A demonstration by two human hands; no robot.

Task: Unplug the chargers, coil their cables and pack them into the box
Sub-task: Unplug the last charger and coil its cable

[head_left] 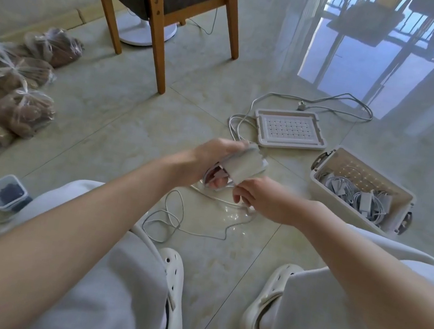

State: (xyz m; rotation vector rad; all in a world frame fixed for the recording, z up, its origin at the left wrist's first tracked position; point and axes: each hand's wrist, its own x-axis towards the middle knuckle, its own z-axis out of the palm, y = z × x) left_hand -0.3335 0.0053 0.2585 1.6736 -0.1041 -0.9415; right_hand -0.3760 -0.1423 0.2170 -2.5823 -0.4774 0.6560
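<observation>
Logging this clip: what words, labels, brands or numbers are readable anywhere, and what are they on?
No text is readable.
The charger in the left hand: blurred, no print made out.
The cable in the right hand: plain white.
The lid: grid pattern only, no words.
The chargers in the box: too small to tell.

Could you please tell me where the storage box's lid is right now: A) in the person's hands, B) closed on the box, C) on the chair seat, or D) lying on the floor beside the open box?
D: the lid lies flat on the floor beside the open box, which holds chargers.
</observation>
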